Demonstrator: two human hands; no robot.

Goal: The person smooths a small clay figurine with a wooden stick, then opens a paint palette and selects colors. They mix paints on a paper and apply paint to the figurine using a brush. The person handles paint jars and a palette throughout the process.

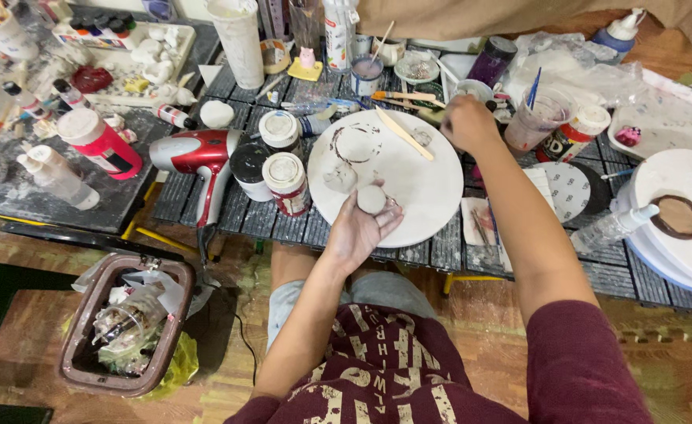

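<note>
2 jars [285,165] beside white board [428,192], hairdryer [198,157], clay ball [371,199] in left hand [359,228]

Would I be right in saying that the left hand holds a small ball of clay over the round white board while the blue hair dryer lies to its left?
Not quite: the hair dryer is red, not blue. As the head view shows, the left hand does hold a small ball of clay over the round white board, with the dryer to its left.

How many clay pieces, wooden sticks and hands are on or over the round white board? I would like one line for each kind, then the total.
Clay pieces: 2, a ball in the left hand, a lump on the round white board
Wooden sticks: 1
Hands: 2, left, and right hand at the rim
Total: 5
</note>
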